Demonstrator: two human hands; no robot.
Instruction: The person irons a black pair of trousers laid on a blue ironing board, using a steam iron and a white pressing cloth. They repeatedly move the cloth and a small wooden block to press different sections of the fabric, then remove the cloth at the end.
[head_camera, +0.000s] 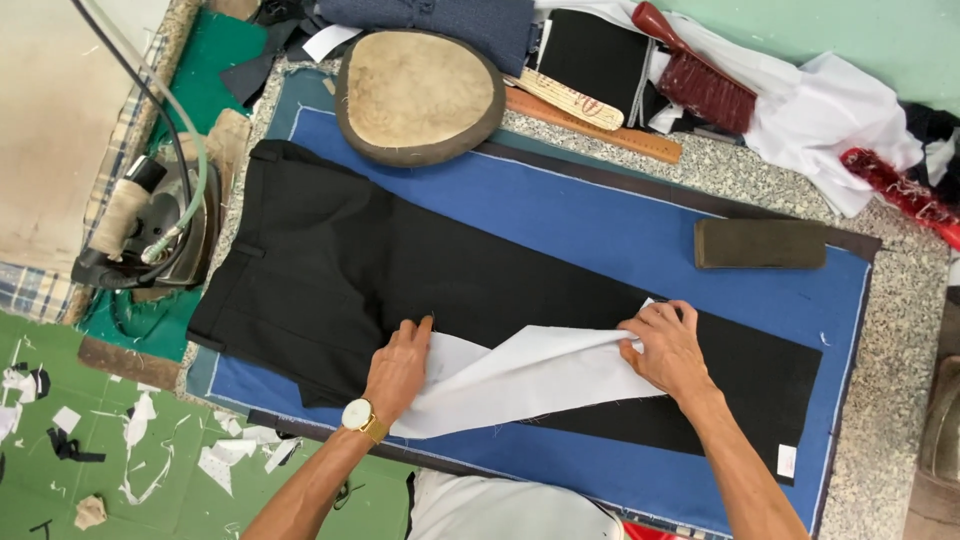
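Black trousers (330, 270): they lie flat on the blue cloth (600, 225), in the middle of the frame. Their long side runs from the upper left down to the lower right. The waist end points to the upper left, and the leg end points to the lower right.
White cloth (520, 375): it lies on top of the trousers, low in the middle of the frame. It is folded and a bit twisted. Its long side runs from left to right, between the two hands.
Left hand (398, 368): it lies flat and open, pressing down on the left end of the white cloth. The fingers point up the frame. A gold watch (358, 415) sits on the wrist.
Right hand (668, 345): its fingers are curled and pinch the right end of the white cloth.
Iron (150, 225): it stands at the left edge, well apart from the hands.
Round pad (418, 95): it sits at the top middle, just above the waist of the trousers.
Dark block (760, 243): it lies on the blue cloth at the right, above the right hand.
Brush (695, 70): it rests at the upper right with the wooden ruler (600, 125) near it.
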